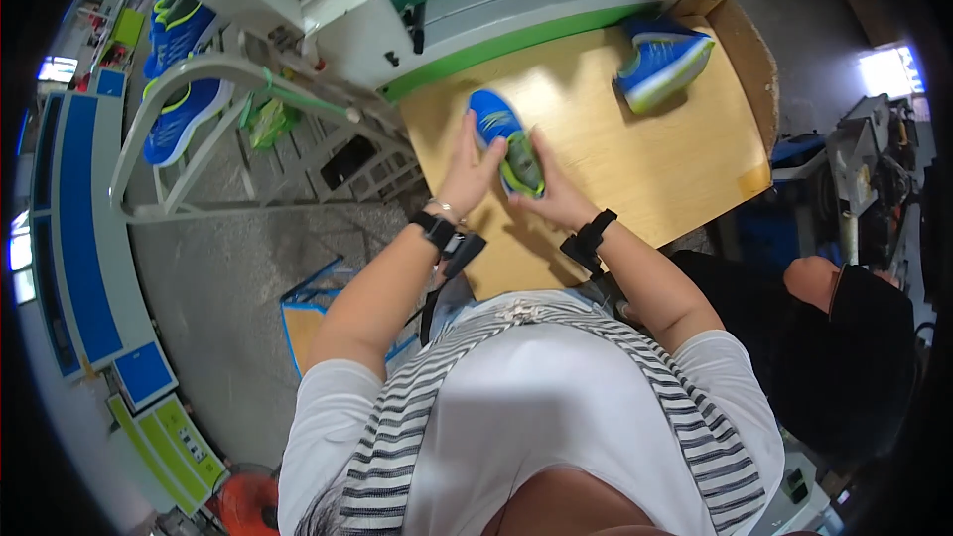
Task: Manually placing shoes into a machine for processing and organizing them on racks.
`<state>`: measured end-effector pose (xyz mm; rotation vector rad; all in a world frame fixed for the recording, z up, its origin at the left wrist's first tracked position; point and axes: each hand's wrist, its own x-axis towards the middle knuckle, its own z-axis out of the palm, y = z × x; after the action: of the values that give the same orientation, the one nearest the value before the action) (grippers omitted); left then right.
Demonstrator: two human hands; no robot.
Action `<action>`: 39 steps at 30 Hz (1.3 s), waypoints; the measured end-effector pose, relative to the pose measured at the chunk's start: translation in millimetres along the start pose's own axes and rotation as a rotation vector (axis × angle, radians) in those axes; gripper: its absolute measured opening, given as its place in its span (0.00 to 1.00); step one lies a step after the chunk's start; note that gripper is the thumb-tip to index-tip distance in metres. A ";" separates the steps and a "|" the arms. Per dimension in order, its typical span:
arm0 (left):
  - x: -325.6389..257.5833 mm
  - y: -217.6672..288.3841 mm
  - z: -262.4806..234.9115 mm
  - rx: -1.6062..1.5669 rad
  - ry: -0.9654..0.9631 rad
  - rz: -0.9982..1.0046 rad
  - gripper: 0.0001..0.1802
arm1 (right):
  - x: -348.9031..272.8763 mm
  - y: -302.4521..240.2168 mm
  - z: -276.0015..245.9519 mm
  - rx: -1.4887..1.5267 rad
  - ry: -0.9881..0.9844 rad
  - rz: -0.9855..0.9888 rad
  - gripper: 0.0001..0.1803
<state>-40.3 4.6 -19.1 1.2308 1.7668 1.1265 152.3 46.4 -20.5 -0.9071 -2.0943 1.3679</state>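
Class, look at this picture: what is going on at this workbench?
A person stands at a wooden table and holds a small blue and lime-green shoe over it with both bare hands: the left hand at its side, the right hand near its opening. A second blue shoe lies on its side at the table's far end. More blue shoes sit on a rack to the left.

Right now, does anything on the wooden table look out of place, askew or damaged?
Only a small thing: the far shoe lies tipped on its side near the table's back corner, sole edge showing. The shoe between the left hand and right hand looks intact. No spill or damage shows.
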 end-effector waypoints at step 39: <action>-79.4 -11.1 -59.6 0.287 -0.032 0.013 0.43 | -7.2 10.0 0.8 -0.001 0.104 0.266 0.52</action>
<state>-72.7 -88.2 -1.8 1.4207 1.9470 0.8748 159.2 43.4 -30.3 -1.2659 -1.9492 1.4137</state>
